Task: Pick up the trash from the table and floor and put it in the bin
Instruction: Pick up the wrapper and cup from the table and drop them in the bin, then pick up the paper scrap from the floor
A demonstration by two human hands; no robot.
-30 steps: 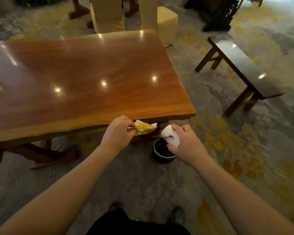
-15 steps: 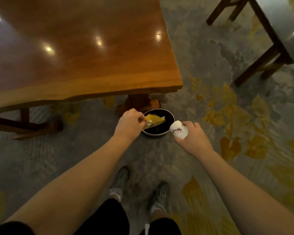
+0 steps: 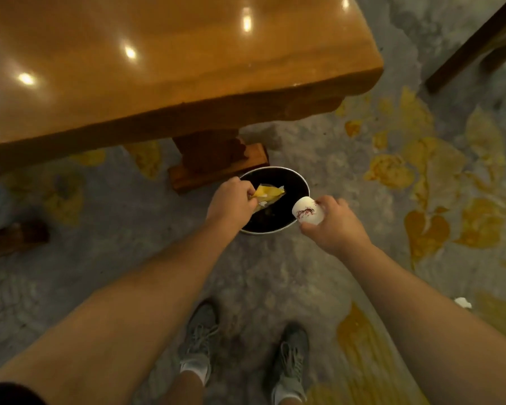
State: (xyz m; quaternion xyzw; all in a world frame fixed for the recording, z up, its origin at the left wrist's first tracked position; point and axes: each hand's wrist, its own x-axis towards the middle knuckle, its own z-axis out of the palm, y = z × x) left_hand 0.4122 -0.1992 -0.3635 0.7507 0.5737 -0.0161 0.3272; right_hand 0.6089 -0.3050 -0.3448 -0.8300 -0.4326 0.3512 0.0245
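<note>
So two bits of trash are being dealt with at once here. A crumpled yellow wrapper (image 3: 268, 193) is pinched in the grip of the left hand (image 3: 231, 201), and it's held right over the dark opening of the round bin (image 3: 303, 182), which is parked on the floor just in front of the table's wooden foot (image 3: 216, 168). A small white paper cup (image 3: 308, 211) with a red print on it is clasped sideways in the grip of the right hand (image 3: 332, 226), at the near right rim of the bin, partly over the opening. Neither piece is let go yet, so nothing from this pair can be counted as binned.

Inside the bin it's too dark to tell what's already been dropped, if anything.

The part of the tabletop (image 3: 158, 68) that's in view is seen with nothing on it except light reflections, so the table half of the job looks mostly sorted, though only that corner can be checked. On the patterned carpet (image 3: 421, 176), one small white scrap (image 3: 462, 302) is spotted off to the right, well apart from the bin. It looks like crumpled paper, but it's too small to be sure. Probably that one's still left to be fetched after these two are released. The yellow blotches are just carpet pattern, not litter.
</note>
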